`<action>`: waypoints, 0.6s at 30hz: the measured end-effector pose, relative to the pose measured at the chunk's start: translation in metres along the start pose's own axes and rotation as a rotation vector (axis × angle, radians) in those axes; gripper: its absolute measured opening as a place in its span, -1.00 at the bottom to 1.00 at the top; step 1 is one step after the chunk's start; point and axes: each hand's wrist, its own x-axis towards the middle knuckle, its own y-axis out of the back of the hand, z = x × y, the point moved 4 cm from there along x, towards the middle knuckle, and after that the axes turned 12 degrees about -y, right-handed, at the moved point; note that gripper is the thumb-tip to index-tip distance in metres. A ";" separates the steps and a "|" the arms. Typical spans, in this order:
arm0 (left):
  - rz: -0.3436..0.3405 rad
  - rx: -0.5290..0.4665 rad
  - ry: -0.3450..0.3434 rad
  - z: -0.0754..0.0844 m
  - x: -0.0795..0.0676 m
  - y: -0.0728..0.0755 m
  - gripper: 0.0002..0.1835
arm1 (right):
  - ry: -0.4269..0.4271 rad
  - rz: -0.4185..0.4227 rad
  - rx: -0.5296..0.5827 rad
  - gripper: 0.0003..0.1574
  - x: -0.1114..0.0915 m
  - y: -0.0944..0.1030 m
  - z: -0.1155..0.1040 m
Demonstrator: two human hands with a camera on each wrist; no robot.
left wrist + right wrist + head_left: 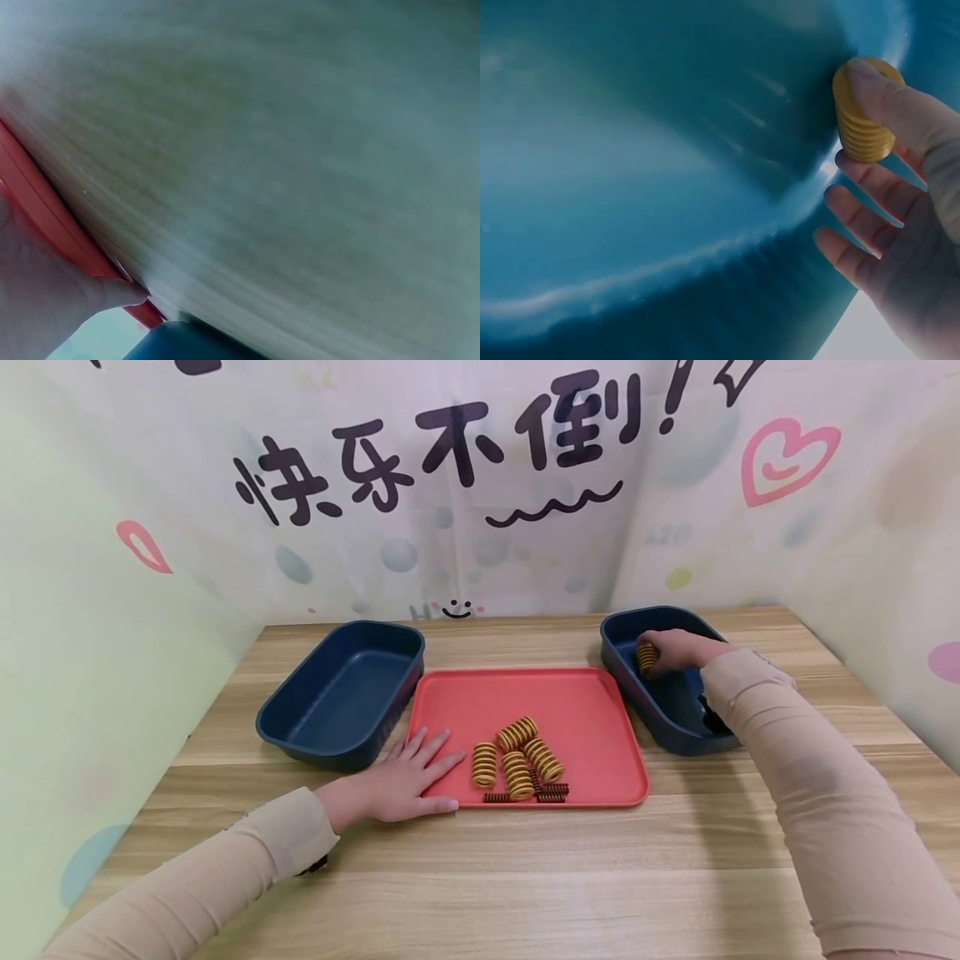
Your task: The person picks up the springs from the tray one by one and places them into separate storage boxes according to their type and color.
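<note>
Inside the right blue bin (678, 739), my right hand (671, 652) pinches a yellow coil spring (866, 120) between thumb and fingers; the other fingers are spread away from it. My left hand (405, 781) lies flat with fingers spread on the left front corner of the red tray (585, 718). Right of its fingertips, several yellow springs (517, 775) lie on the tray. Several thin dark springs (552, 792) lie by the tray's front edge, partly covered by the yellow ones. In the left wrist view, my thumb (112, 292) rests along the tray's rim.
A second blue bin (345, 693) stands at the left, its edge close to the red tray. Both bins and the tray are on a wooden table (525, 868). A white printed cloth (465, 543) hangs behind the table.
</note>
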 end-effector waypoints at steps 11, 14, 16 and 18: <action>0.004 -0.006 -0.004 0.000 0.001 -0.001 -0.16 | 0.052 0.019 -0.052 -0.11 -0.009 0.018 -0.011; 0.004 -0.013 -0.006 0.000 0.000 -0.001 -0.16 | 0.081 0.065 -0.080 -0.13 -0.015 0.026 -0.020; 0.004 -0.015 -0.004 0.000 0.000 -0.001 -0.16 | 0.112 0.106 -0.102 -0.17 -0.019 0.032 -0.028; 0.000 -0.017 0.002 0.000 0.000 0.000 -0.16 | 0.142 0.152 -0.111 -0.21 -0.024 0.037 -0.038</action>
